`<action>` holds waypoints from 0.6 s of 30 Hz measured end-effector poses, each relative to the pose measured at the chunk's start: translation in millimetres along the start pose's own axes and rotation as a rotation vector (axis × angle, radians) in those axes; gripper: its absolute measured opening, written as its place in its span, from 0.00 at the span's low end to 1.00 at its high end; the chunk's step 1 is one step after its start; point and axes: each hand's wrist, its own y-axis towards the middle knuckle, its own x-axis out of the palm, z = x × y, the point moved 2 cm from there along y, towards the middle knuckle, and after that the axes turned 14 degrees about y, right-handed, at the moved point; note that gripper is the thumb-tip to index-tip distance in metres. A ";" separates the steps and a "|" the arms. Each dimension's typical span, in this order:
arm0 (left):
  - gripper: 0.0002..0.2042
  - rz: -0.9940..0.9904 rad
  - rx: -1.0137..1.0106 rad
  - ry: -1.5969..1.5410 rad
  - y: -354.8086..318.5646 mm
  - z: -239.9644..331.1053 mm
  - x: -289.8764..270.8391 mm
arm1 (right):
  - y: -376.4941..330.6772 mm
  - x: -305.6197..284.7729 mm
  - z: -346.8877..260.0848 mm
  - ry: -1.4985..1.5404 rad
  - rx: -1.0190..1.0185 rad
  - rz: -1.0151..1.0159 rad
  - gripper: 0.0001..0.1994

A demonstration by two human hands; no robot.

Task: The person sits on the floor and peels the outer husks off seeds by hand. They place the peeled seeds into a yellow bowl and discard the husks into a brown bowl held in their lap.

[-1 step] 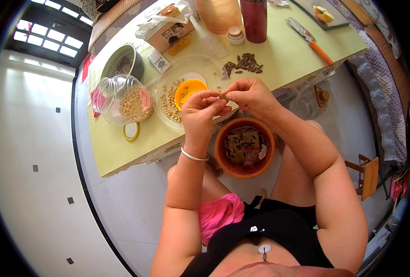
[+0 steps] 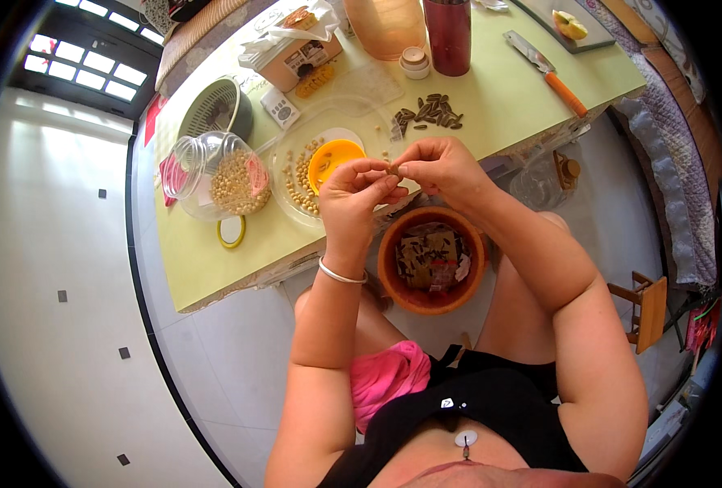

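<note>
My left hand and my right hand meet above the table's front edge. Their fingertips pinch one small pale seed between them. Just behind them a clear plate holds pale shelled seeds and a small orange bowl. A pile of dark striped seeds lies on the yellow-green table beyond my right hand. Below my hands, between my knees, an orange basin holds shells and scraps. A silver bangle is on my left wrist.
A glass jar of pale seeds lies tilted at the left, with a round grey strainer behind it. Further back are a cardboard box, a dark red tumbler and an orange-handled knife. A wooden stool stands at my right.
</note>
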 end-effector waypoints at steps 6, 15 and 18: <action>0.07 0.014 0.081 0.065 1.9 -0.7 -3.8 | 1.1 -1.4 0.6 -0.008 0.013 -0.019 0.05; 0.06 0.500 0.505 0.955 12.1 7.5 -52.7 | -9.5 -0.1 -17.0 -0.581 0.166 -0.359 0.06; 0.07 0.470 0.470 1.192 8.7 13.1 -57.6 | -12.2 3.4 -11.5 -0.917 0.231 -0.392 0.06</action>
